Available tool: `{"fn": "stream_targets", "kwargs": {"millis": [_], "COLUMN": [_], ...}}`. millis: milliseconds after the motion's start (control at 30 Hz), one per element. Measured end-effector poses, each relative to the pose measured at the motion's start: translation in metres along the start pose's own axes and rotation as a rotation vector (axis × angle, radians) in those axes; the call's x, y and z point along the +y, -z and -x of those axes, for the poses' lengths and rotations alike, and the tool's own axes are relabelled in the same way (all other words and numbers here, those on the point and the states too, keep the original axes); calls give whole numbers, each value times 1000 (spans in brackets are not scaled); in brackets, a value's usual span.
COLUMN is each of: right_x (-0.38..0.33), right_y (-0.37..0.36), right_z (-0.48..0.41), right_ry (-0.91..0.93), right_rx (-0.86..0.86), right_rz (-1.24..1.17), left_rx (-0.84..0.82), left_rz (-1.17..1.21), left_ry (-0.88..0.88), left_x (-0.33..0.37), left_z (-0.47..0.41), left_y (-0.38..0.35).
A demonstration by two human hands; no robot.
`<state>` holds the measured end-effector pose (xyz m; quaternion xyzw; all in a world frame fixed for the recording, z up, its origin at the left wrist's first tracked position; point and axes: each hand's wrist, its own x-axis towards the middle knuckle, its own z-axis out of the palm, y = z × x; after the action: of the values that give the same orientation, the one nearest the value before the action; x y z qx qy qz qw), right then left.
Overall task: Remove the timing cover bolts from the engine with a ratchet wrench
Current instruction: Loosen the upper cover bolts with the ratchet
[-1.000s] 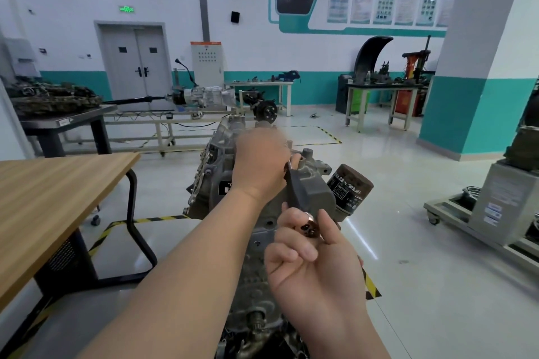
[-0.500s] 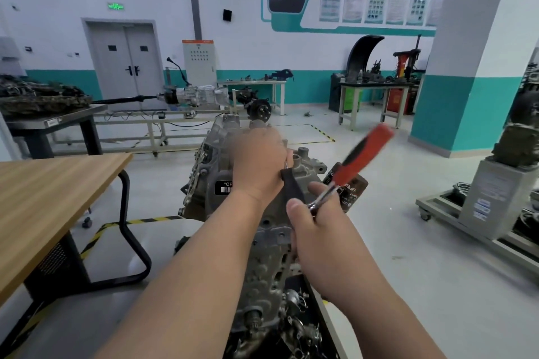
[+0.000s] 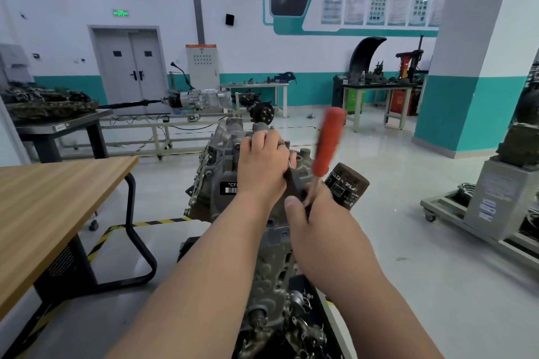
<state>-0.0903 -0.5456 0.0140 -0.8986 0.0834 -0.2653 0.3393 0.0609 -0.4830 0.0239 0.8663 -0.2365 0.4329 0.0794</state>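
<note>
Though blurred, cylindrical orange-handled ratchet wrench (image 3: 325, 148)

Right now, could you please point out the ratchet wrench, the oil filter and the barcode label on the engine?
ratchet wrench (image 3: 328, 141): head view, middle of its red grip.
oil filter (image 3: 350, 188): head view, its dark labelled side.
barcode label (image 3: 228, 188): head view, the visible left part of it.

Grey cast-metal engine (image 3: 215, 160), centre foreground, barcode label on its left face | ratchet wrench (image 3: 328, 143), orange handle blurred, near-upright over engine's right side
</note>
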Motion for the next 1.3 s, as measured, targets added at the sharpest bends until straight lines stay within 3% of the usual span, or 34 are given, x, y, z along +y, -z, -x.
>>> {"fn": "stream_targets", "kwargs": {"millis": [133,433,600,733,1000,1133,1300], "right_x": [-2,-14,-9,-9,-10,-6,2], "right_y": [-5,-8,-5,-7,-4,-1,-1], "right_z": [0,12,16,17,15,11,5], "right_ry": [-230,-656,-773,-787,-770,-743,-621], "right_rx": [-45,-262,-350,-371,-349,-329,-237], "right_rz": [-758,-1937,-2434,-2463,-2285,-2061,-1547], "left_rx": [-28,122,12,-2,-24,-31,-40], "left_rz": [37,84,21,21,-6,-31,-79], "left_ry": [-9,-14,-1,6,63,73,70], "left_x": [-1,1,3,3,8,10,12], "left_z": [4,6,5,5,4,3,2], "left_y": [-3,-8,-7,-5,-6,-6,-5]}}
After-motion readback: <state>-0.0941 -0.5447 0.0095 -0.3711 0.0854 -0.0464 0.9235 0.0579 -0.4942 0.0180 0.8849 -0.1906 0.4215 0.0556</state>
